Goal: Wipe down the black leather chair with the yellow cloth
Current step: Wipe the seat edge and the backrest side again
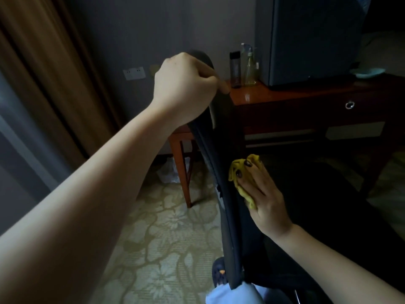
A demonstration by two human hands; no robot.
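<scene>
The black leather chair [220,141] shows as a narrow backrest seen almost edge-on, its long axis running from the top near the middle of the view down toward the person's legs at the bottom edge; the left hand [186,84] is curled tight over the top of that backrest, fingers wrapped out of sight behind it, apparently to steady it; the right hand [263,198] sits lower and to the right, its fingers laid fairly straight over the bunched yellow cloth [235,172] and pressing it against the backrest's inner face, thumb hidden; so the cloth touches the leather about halfway along, with unwiped length both above, toward the left hand, and below; the right hand is the nearer to the work, and a stroke would likely follow the long axis; counted: one chair, one yellow cloth, two hands; behind, one wooden desk [295,99] carries a dark bottle [235,69] and a spray bottle [249,64].
</scene>
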